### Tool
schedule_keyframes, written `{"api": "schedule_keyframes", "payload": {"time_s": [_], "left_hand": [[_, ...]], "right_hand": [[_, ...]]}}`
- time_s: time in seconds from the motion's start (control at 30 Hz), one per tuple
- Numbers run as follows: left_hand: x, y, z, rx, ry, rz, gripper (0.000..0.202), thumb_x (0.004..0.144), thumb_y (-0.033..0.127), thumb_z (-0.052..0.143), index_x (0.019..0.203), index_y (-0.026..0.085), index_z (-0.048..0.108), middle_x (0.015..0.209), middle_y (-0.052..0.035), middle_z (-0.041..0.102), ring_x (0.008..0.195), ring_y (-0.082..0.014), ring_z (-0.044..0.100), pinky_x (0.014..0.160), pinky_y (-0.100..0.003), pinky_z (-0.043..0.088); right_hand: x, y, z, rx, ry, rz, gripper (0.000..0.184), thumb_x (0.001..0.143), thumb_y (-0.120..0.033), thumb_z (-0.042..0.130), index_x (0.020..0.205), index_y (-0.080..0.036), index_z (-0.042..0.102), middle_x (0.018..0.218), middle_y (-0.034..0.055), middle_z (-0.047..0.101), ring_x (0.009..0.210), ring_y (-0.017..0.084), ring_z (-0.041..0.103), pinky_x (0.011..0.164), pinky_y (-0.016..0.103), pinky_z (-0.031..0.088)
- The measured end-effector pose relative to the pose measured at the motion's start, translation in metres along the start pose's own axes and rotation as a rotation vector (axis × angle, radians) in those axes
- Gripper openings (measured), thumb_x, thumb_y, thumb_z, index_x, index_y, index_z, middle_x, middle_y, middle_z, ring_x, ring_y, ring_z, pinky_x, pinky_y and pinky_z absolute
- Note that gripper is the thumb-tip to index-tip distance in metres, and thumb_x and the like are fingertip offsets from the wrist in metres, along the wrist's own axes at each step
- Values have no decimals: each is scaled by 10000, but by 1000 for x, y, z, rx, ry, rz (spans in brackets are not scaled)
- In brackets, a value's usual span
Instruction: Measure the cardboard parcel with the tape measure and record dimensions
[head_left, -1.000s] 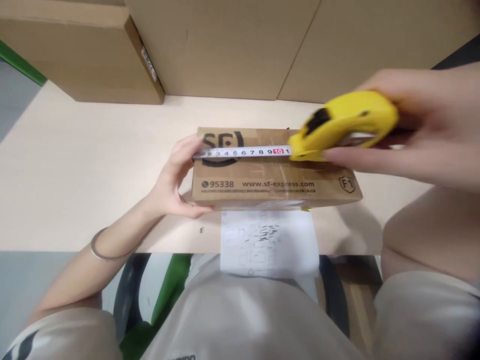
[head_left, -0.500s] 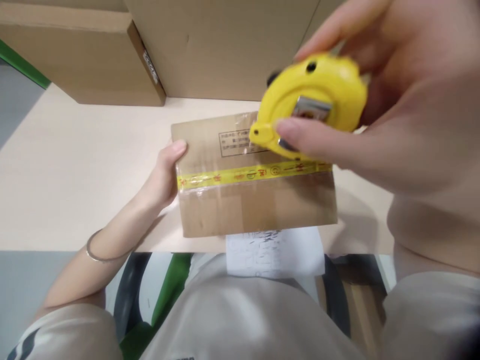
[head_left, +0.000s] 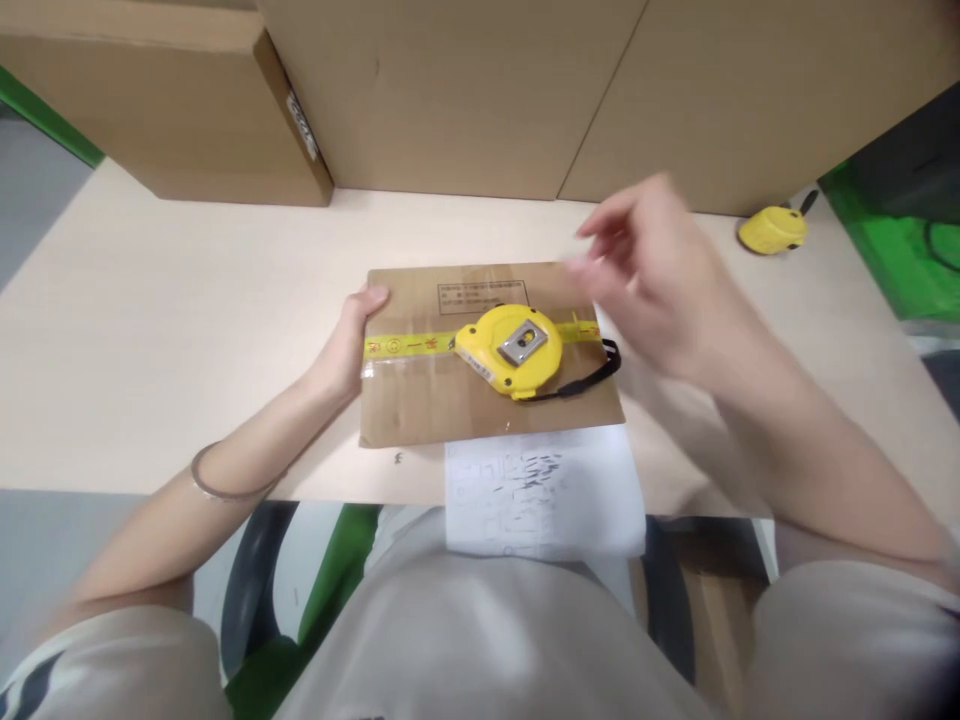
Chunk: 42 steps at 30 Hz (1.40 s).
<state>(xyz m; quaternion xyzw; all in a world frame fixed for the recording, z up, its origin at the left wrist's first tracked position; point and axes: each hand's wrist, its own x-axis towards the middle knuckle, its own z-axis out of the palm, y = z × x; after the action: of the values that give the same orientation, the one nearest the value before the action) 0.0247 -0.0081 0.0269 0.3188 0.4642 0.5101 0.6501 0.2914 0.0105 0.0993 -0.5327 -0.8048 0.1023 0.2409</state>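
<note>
A cardboard box (head_left: 420, 400) with a printed label and a strip of yellow tape is in front of me. My left hand (head_left: 350, 335) grips its left end, thumb on the top face. On the box lies a yellow tape measure (head_left: 541, 368), metal clip facing up, its black strap trailing over the right end. Just above the box's right end hovers my right hand (head_left: 637, 265), apart from the tape measure. Its fingers are slightly curled and blurred, with a gap between thumb and index finger and nothing seen between them.
A written paper sheet (head_left: 547, 500) hangs over the table's near edge, partly under the box. Large cardboard boxes (head_left: 465, 100) line the back, with a flatter carton (head_left: 187, 120) at left. Another yellow tape measure (head_left: 771, 231) sits at the back right of the table (head_left: 187, 330).
My right hand has let go of the tape measure, which now lies on the box, and has drawn back from my face. The box is lower and sits a little further left at its right end.
</note>
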Motion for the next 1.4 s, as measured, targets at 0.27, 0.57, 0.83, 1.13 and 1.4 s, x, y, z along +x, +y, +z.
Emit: {"api": "schedule_keyframes", "payload": {"time_s": [0.27, 0.57, 0.83, 1.13, 1.4], "left_hand": [[2, -6, -3, -52, 7, -112, 563, 735, 578, 613, 1068, 135, 714, 1024, -171, 816, 1209, -451, 698, 947, -529, 619], [25, -8, -15, -55, -31, -152, 643, 733, 570, 602, 1193, 127, 681, 1052, -165, 818, 1196, -459, 708, 943, -557, 620], [19, 0, -4, -93, 2, -135, 630, 735, 525, 610, 1205, 109, 657, 1061, -180, 810, 1212, -465, 697, 948, -565, 618], [23, -10, -22, -64, 19, -104, 668, 694, 506, 651, 1252, 141, 614, 1011, -157, 801, 1104, -464, 728, 873, -560, 635], [27, -14, -18, -125, 64, -1, 371, 646, 424, 683, 919, 220, 536, 952, -96, 763, 1148, -425, 704, 904, -521, 620]], "right_hand": [[1, 104, 28, -310, -388, 471, 377, 989, -520, 511, 933, -150, 554, 1175, 333, 648, 1192, 503, 593, 957, 657, 472], [-12, 133, 36, 289, -237, 423, 382, 940, -585, 574, 821, -258, 418, 676, 27, 540, 581, 180, 475, 588, 363, 435], [-31, 125, 68, 874, -218, 413, 502, 763, -539, 788, 770, -254, 375, 583, -42, 521, 582, 156, 608, 608, 318, 509], [-31, 114, 73, 904, -83, 491, 344, 878, -488, 734, 791, -258, 492, 645, -10, 620, 593, 140, 615, 518, 276, 460], [-27, 128, 65, 817, -193, 439, 351, 656, -277, 922, 727, -226, 583, 532, -17, 611, 446, 107, 545, 392, 235, 397]]}}
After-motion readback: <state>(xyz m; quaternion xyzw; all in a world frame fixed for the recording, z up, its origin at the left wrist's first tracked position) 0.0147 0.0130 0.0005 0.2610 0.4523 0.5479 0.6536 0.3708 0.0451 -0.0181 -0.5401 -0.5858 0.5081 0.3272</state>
